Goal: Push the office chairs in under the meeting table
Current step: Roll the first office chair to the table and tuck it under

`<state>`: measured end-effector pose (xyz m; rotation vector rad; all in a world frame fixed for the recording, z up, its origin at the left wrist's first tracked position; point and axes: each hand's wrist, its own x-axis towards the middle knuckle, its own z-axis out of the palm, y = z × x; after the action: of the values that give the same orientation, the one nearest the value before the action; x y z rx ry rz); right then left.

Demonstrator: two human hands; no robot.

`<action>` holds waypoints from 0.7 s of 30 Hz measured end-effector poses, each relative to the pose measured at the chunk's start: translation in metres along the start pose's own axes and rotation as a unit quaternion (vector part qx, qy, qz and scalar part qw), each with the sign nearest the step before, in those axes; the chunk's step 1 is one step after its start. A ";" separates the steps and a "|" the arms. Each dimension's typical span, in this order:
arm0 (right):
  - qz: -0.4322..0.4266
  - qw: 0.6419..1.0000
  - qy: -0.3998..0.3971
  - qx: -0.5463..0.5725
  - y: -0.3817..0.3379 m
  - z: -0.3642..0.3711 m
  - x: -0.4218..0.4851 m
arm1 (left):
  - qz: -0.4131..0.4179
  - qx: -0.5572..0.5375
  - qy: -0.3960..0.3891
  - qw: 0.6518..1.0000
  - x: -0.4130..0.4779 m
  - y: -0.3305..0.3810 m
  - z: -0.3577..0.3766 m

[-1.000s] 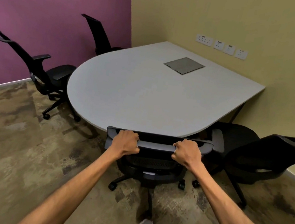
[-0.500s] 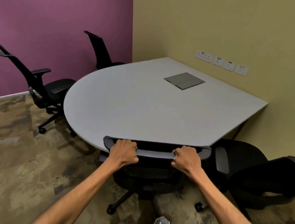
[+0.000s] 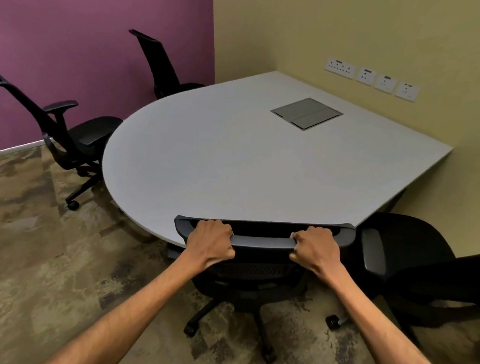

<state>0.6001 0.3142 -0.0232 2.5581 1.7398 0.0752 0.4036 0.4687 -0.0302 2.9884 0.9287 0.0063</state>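
Observation:
A grey meeting table point(image 3: 235, 162) with a rounded near end fills the middle of the view. Directly in front of me stands a black office chair point(image 3: 261, 240), its seat tucked beneath the table's edge. My left hand point(image 3: 211, 242) and my right hand point(image 3: 315, 251) both grip the top bar of its backrest. Another black chair point(image 3: 423, 275) is at the right, turned sideways beside the table. On the left, one black chair point(image 3: 81, 138) stands with its seat at the table's edge, and a farther chair point(image 3: 162, 69) shows behind the table.
A purple wall rises at the left and a yellow wall with a row of power sockets point(image 3: 373, 78) runs behind the table. A metal cable hatch point(image 3: 305, 117) is set in the tabletop. Patterned carpet point(image 3: 21, 259) covers the floor.
The chair in my hands has rolled forward, so its backrest now overlaps the table's edge. My foot has left the view.

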 end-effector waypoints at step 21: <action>0.267 0.915 0.298 0.050 0.167 -0.040 -0.198 | 0.177 -0.186 0.222 0.941 0.014 0.169 -0.032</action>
<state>0.6799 0.0694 0.0247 3.2405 1.0874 0.8896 0.5108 0.3374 0.0036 2.7778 0.3262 0.7921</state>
